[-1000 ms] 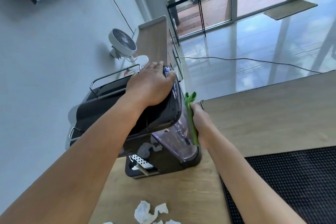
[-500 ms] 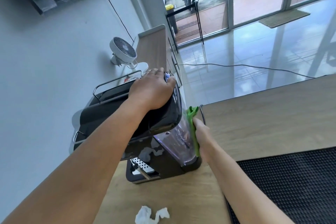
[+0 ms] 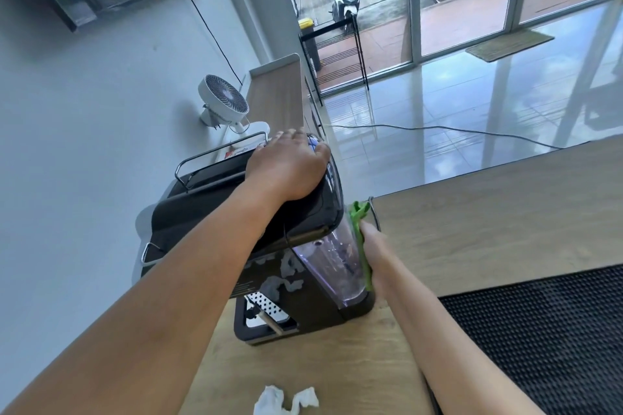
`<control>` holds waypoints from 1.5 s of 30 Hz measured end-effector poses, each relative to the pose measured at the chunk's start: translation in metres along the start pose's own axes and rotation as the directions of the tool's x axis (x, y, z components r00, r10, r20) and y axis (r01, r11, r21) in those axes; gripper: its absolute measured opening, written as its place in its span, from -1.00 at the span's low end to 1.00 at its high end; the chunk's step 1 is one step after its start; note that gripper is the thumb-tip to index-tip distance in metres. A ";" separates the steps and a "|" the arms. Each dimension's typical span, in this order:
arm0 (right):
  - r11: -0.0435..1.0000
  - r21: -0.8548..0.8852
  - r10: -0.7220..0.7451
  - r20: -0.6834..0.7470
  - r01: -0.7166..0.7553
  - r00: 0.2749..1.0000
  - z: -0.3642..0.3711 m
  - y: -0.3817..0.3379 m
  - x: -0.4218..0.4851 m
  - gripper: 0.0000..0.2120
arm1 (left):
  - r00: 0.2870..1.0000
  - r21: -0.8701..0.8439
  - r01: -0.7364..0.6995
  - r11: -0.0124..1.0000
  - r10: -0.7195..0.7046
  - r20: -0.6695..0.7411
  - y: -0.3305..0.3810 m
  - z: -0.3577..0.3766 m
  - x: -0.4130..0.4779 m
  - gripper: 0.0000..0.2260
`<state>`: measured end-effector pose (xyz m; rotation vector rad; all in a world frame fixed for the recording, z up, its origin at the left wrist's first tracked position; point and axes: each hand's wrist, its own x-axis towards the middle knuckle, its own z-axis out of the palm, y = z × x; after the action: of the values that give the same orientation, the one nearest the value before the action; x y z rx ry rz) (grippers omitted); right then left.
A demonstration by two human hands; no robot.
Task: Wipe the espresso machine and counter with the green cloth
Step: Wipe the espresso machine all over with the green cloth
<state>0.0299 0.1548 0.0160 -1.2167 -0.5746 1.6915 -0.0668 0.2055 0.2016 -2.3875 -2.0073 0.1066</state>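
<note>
Head camera: over the last second my right hand [image 3: 374, 246] has slid the green cloth [image 3: 361, 246] down the side of the clear water tank [image 3: 330, 263]. A second ago its bunched top stood up past the lid; now it sits level with the tank's upper edge and its lower end reaches almost to the base. I judge this side pass on the espresso machine [image 3: 209, 216] nearly run out, with the other faces and the tabletop [image 3: 472, 229] not yet wiped. My left hand [image 3: 290, 165] has not shifted: it lies palm down on the black top by the tank end, fingers loosely spread over the far edge, bracing the machine and gripping nothing. My right hand presses the cloth flat against the tank; its fingers look straight, though the cloth hides most of them. The cloth shows edge-on as a narrow strip between palm and tank, long axis running up and down, crumpled end pointing up. The machine stands at the tabletop's left edge, its length running from the tank end leftward toward the wall. Crumpled white tissue [image 3: 286, 401] lies nearer me, a black mat [image 3: 539, 330] to my right.
</note>
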 end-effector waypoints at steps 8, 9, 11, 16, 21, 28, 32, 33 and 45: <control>0.974 0.056 -0.226 0.118 0.221 0.967 0.023 -0.058 -0.010 -0.55 | 1.000 -0.001 0.011 1.000 -0.011 0.004 -0.001 0.000 0.000 -0.41; 0.980 0.027 -0.198 0.104 0.197 0.975 0.023 -0.058 -0.005 -0.50 | 1.000 -0.003 0.015 1.000 -0.015 0.005 -0.001 0.001 -0.001 -0.41; 0.993 -0.014 -0.119 0.069 0.121 0.990 0.016 -0.041 0.004 -0.42 | 1.000 -0.006 0.017 1.000 -0.017 0.007 -0.002 0.002 0.000 -0.41; 0.985 -0.097 -0.157 -0.182 0.141 0.971 -0.003 0.013 -0.022 -0.65 | 1.000 -0.028 0.012 1.000 -0.012 0.005 -0.003 0.003 0.003 -0.40; 0.810 0.252 -0.385 -0.453 0.529 0.804 0.005 -0.002 -0.081 -0.77 | 1.000 -0.031 -0.003 1.000 0.003 -0.002 -0.004 0.004 0.002 -0.38; 0.475 -0.262 -0.848 -0.392 0.840 0.356 0.112 0.007 -0.093 -0.58 | 1.000 -0.018 0.016 1.000 -0.016 -0.022 -0.003 0.002 0.004 -0.41; 0.530 -0.462 -0.818 -0.499 0.711 0.286 0.098 0.079 -0.049 -0.53 | 1.000 -0.014 0.002 1.000 -0.002 -0.022 -0.002 0.003 0.002 -0.41; 0.595 -0.464 -0.775 -0.546 0.656 0.316 0.089 0.102 -0.035 -0.53 | 1.000 -0.012 0.001 1.000 -0.001 -0.023 -0.001 0.003 0.002 -0.41; 0.510 -0.439 -0.820 -0.508 0.740 0.263 0.100 0.054 -0.043 -0.55 | 0.999 -0.016 0.007 1.000 -0.008 -0.040 -0.001 0.003 0.003 -0.43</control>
<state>-0.0805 0.1070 0.0327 -1.1948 -0.6550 0.2736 -0.0680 0.2083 0.1985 -2.3715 -2.0072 0.0428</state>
